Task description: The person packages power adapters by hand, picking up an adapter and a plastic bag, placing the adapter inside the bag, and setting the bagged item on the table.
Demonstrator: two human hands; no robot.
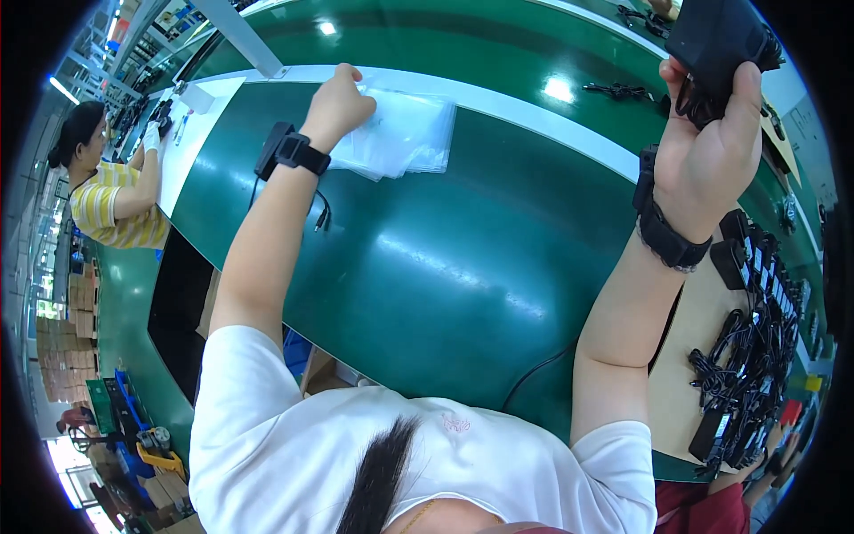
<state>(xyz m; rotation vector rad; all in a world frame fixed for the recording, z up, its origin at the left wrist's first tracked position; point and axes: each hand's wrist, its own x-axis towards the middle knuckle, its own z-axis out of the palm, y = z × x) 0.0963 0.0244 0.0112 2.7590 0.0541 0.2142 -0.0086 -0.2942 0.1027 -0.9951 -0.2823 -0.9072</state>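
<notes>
- I see the right hand [709, 160] raised high on the right side; its fingers and thumb are closed around a black power adapter [714, 44] and its bundled black cable.
- The left hand [340, 107] is above the edge of the clear plastic bags [414, 138]; its fingers are curled, but I cannot tell whether they pinch a bag.
- These bags lie in a flat pile on the green desk [445, 276], near its far white border.
- Beside the left forearm I notice a thin cable end [322, 214].
- To my right, many black adapters with cables [752, 347] lie heaped on a tan board [678, 392].
- At far left, a person in a yellow striped shirt [120, 200] is working.
</notes>
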